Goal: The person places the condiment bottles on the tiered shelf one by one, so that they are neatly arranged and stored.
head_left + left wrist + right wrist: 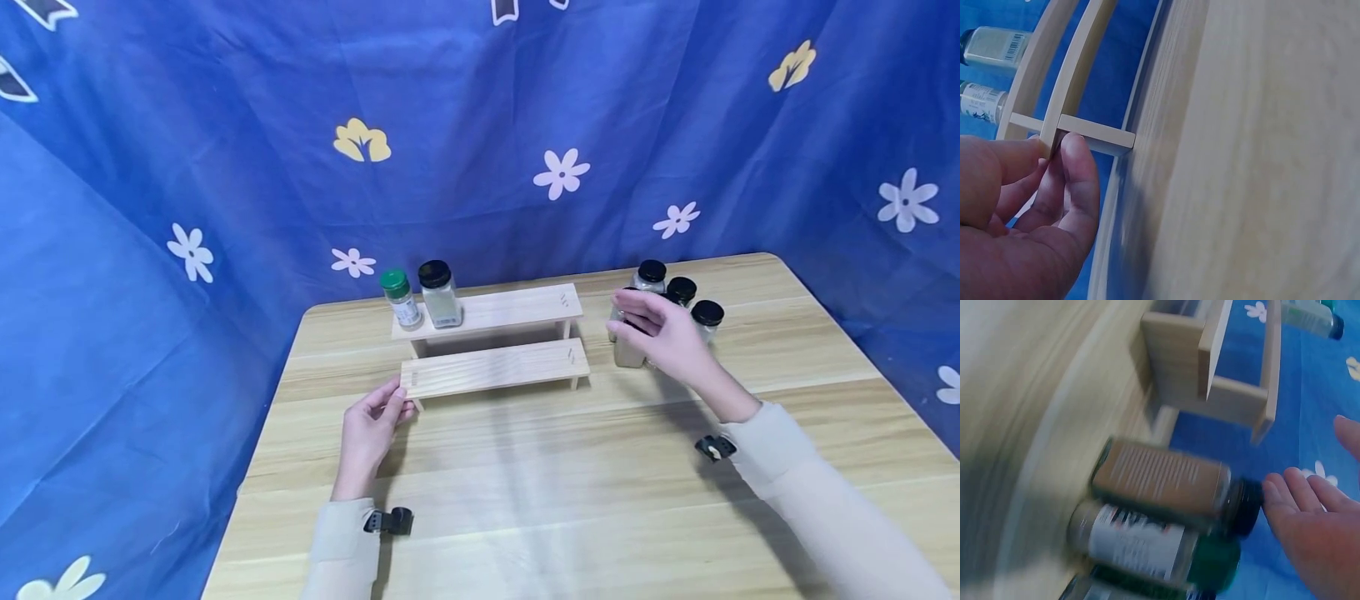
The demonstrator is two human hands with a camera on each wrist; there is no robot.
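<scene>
A two-tier wooden rack (495, 367) stands towards the back of the table. My left hand (372, 425) pinches the left end of its lower board between thumb and fingers, also seen in the left wrist view (1035, 206). On the upper board's left end are a green-capped jar (403, 302) and a black-capped jar (441, 296). My right hand (667, 337) hovers over a cluster of jars right of the rack, fingers extended and thumb apart. In the right wrist view, its fingers are beside a black cap on a brown-filled jar (1160, 481); contact is unclear.
Several black-capped jars (707, 317) stand around the right hand, partly hidden by it. A green-capped jar (1141, 544) is among them in the right wrist view. The wooden table (510, 517) extends in front, and a blue patterned cloth (465, 192) hangs behind.
</scene>
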